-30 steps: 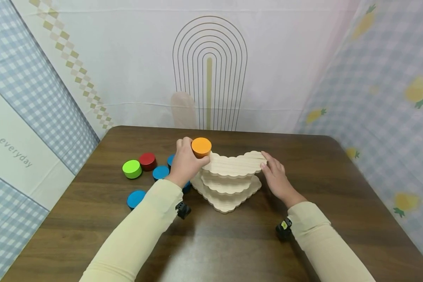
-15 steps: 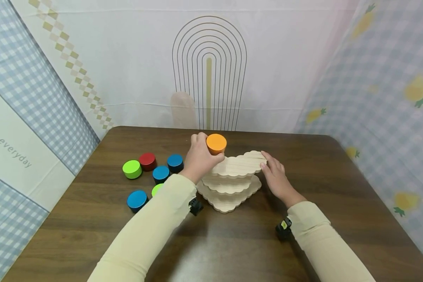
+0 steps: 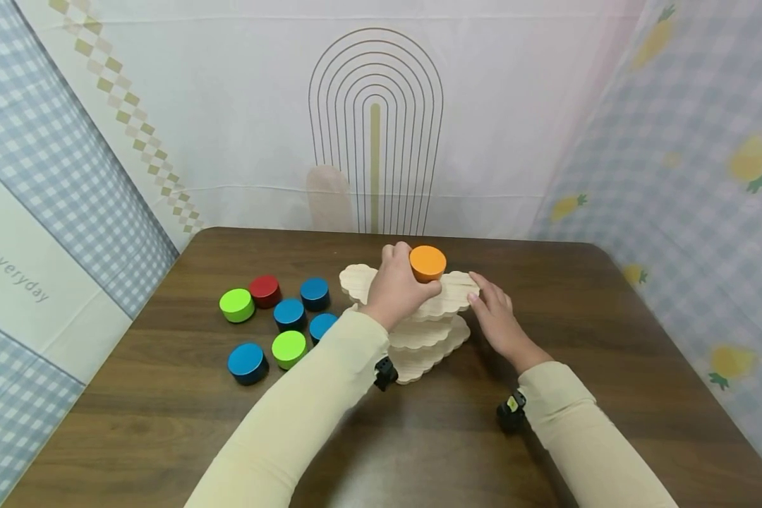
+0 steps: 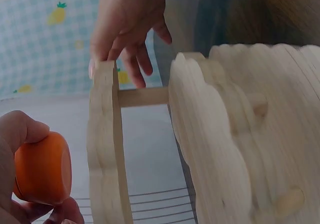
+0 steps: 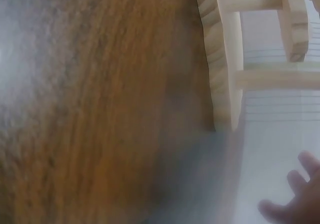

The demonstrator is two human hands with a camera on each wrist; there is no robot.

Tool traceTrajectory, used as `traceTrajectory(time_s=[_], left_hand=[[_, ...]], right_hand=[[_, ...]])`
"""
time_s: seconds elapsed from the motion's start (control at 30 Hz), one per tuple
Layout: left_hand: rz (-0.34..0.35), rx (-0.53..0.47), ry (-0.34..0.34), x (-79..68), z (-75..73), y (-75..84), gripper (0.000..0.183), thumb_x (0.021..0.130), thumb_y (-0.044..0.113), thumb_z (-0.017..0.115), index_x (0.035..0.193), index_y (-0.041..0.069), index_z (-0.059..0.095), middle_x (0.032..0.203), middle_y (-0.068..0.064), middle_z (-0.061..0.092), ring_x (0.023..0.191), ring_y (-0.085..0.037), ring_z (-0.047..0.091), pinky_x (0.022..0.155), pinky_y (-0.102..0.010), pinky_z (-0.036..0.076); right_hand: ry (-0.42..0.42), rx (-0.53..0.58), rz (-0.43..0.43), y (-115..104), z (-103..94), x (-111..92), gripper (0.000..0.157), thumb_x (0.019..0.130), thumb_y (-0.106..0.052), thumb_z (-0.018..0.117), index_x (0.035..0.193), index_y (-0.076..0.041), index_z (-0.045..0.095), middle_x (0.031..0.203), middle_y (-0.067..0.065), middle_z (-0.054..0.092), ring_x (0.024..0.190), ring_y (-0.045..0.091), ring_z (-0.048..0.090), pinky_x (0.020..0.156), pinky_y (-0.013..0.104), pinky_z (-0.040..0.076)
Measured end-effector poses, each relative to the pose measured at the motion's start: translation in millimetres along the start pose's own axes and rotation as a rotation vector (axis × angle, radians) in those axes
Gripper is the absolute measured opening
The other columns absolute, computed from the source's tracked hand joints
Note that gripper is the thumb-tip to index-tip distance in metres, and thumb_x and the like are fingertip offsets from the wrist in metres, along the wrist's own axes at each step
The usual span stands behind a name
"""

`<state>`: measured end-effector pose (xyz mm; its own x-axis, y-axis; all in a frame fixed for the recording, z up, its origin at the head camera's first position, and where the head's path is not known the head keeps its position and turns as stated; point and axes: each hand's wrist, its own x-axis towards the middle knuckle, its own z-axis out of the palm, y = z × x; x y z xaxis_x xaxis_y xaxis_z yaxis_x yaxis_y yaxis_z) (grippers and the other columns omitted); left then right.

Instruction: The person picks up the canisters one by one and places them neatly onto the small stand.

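Note:
My left hand [image 3: 396,288] grips an orange round block [image 3: 428,262] between thumb and fingers, over the top tier of a pale wooden stand [image 3: 455,296]. The stand has scalloped, cloud-like tiers joined by round pegs. In the left wrist view the orange block [image 4: 44,169] is just off the outer face of the top tier [image 4: 106,149], with a gap between them. My right hand [image 3: 500,326] pinches the right end of that tier; its other fingers hang free below. Only the fingertips of the right hand [image 5: 300,199] show in the right wrist view.
Left of the stand, several round blocks stand on the dark wooden table [image 3: 133,409]: blue ones [image 3: 248,361], two green ones [image 3: 237,303] and a red one [image 3: 265,290]. My left forearm [image 3: 305,402] partly covers a blue block [image 3: 322,325]. A patterned cloth [image 3: 248,127] hangs behind.
My left hand has carried the orange block to the right, from the stand's left end to past its middle. My right hand has stayed at the tier's end.

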<state>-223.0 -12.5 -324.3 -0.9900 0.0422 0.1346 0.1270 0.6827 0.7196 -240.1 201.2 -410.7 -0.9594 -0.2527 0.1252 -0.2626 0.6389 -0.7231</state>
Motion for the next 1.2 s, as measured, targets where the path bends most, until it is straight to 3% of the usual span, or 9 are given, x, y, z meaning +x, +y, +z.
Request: traceTrajectory(time_s=[0.5,0.97,1.2], left_hand=[[-0.012,0.048,-0.043,12.0,18.9,20.5,0.064,0.077,0.037,0.077,0.123,0.009,0.044,0.112,-0.007,0.043,0.084,-0.018,0.057,0.073,-0.032,0.050],[-0.006,0.155,-0.104,14.3,35.4,35.9,0.074,0.078,0.047,0.076,0.130,0.006,0.045,0.113,-0.009,0.047,0.093,-0.020,0.060,0.078,-0.034,0.053],[-0.042,0.202,-0.105,17.7,41.8,39.6,0.074,0.078,0.047,0.075,0.131,0.005,0.045,0.112,-0.010,0.049,0.093,-0.019,0.059,0.079,-0.034,0.053]], right_hand=[[-0.056,0.068,-0.006,10.3,-13.0,12.5,0.055,0.104,-0.043,0.033,0.153,-0.018,0.028,0.156,0.016,0.014,0.140,0.042,0.002,0.104,0.070,0.014],[-0.094,0.140,0.027,9.9,-21.3,14.4,0.059,0.104,-0.037,0.038,0.152,-0.007,0.024,0.157,0.021,0.006,0.143,0.043,0.001,0.105,0.073,0.011],[-0.094,0.132,0.011,9.9,-20.6,14.4,0.060,0.104,-0.038,0.038,0.152,-0.006,0.024,0.157,0.022,0.007,0.142,0.044,0.001,0.105,0.073,0.010]])
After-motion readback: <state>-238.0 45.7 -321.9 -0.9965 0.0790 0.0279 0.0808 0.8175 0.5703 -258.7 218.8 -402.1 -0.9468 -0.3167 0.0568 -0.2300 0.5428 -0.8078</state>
